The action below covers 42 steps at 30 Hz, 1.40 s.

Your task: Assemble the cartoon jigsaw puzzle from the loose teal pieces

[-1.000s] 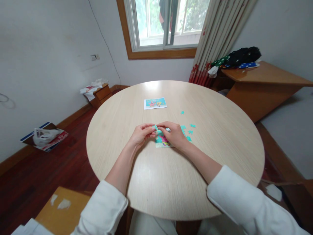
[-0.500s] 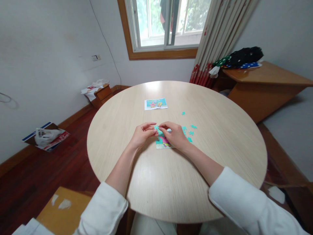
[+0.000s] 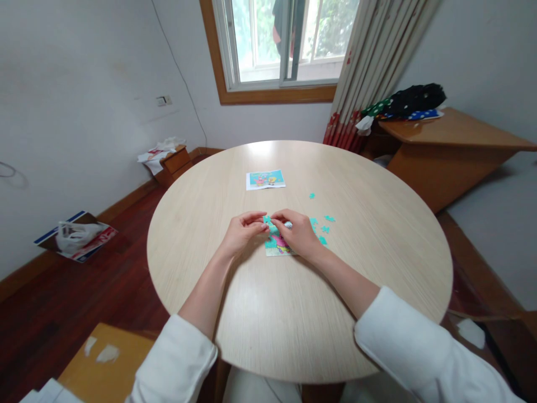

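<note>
A partly assembled jigsaw puzzle (image 3: 277,247), turquoise with a pink figure, lies on the round table, partly hidden under my right hand. My left hand (image 3: 243,232) is at its upper left corner, thumb and fingertips closed about a small turquoise puzzle piece (image 3: 267,220). From the other side, my right hand (image 3: 296,230) bends over the puzzle, its thumb and forefinger pinched together at the same piece. Loose turquoise puzzle pieces (image 3: 326,229) are scattered to the right of the right hand. One stray piece (image 3: 311,196) lies farther back.
Beyond my hands, a picture card (image 3: 265,179) with cartoon figures lies on the pale round table (image 3: 260,313). A wooden desk (image 3: 457,129) with a pile of clothes (image 3: 413,102) stands at the right. A plastic bag (image 3: 78,235) rests on the floor at left.
Both hands stay at the puzzle's upper left with barely any finger movement. The whole view has shifted slightly.
</note>
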Each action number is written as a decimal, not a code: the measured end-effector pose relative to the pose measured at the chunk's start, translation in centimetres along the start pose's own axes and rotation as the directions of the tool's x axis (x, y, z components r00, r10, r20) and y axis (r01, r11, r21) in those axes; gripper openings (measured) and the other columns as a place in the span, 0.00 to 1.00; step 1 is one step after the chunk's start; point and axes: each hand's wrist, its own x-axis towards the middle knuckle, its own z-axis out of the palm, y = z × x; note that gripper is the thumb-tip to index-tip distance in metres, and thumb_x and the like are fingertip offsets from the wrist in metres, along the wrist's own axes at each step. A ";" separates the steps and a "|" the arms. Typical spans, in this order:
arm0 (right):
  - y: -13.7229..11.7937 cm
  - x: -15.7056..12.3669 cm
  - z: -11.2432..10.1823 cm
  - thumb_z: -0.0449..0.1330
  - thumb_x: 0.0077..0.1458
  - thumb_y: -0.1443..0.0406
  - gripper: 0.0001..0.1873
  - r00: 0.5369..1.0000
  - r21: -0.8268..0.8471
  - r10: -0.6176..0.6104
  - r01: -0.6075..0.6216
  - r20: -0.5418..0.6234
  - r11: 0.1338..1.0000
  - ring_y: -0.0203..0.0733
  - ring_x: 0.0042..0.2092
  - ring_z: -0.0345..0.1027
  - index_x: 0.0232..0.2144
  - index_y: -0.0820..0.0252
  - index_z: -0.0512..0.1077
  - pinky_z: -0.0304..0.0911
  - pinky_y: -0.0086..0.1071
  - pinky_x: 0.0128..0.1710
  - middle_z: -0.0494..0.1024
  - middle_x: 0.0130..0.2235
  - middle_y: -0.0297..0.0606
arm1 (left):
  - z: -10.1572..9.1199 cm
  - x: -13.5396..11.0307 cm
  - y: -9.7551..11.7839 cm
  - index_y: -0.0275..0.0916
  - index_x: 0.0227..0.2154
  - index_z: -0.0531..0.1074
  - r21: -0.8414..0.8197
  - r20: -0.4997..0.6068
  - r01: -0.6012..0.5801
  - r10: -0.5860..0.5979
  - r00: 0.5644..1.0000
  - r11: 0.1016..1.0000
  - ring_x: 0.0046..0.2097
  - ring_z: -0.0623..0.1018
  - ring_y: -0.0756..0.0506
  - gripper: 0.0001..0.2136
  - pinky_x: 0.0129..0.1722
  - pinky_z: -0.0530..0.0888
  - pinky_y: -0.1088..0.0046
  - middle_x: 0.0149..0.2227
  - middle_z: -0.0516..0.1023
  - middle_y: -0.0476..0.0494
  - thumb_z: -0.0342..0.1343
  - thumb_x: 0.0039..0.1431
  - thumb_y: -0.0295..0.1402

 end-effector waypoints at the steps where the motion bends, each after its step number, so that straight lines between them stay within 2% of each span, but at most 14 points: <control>1: 0.0 0.0 0.0 0.55 0.52 0.67 0.06 1.000 -0.001 -0.001 0.001 0.001 1.000 0.37 0.32 0.70 0.29 0.60 0.73 0.65 0.32 0.36 0.78 0.31 0.38 | 0.0 0.0 0.0 0.34 0.31 0.76 -0.002 -0.003 0.001 -0.001 1.000 1.000 0.28 0.76 0.50 0.18 0.35 0.73 0.71 0.27 0.77 0.46 0.69 0.32 0.32; 16: 0.1 -0.1 0.1 0.54 0.53 0.68 0.07 1.000 -0.005 -0.011 0.011 -0.003 1.000 0.37 0.32 0.71 0.30 0.61 0.73 0.66 0.31 0.36 0.78 0.32 0.39 | 0.2 0.0 0.0 0.34 0.29 0.75 -0.018 -0.030 -0.021 0.020 0.999 1.000 0.26 0.75 0.51 0.18 0.33 0.74 0.71 0.25 0.77 0.48 0.69 0.29 0.32; 28: -0.2 -0.2 0.0 0.56 0.52 0.66 0.06 1.000 -0.001 -0.002 0.002 -0.014 1.000 0.37 0.32 0.70 0.29 0.61 0.73 0.66 0.32 0.35 0.78 0.30 0.38 | 0.2 -0.1 0.0 0.34 0.30 0.75 0.013 0.001 -0.040 0.040 0.999 0.999 0.24 0.75 0.51 0.20 0.30 0.74 0.72 0.22 0.76 0.49 0.69 0.31 0.36; 42: 0.0 -0.1 0.0 0.55 0.52 0.67 0.06 1.000 -0.013 -0.012 0.012 0.002 1.000 0.37 0.31 0.70 0.29 0.60 0.73 0.66 0.32 0.34 0.78 0.30 0.38 | 0.2 0.0 -0.2 0.34 0.30 0.76 0.042 -0.008 -0.049 0.049 0.999 0.998 0.27 0.76 0.50 0.17 0.32 0.75 0.70 0.25 0.76 0.48 0.69 0.31 0.32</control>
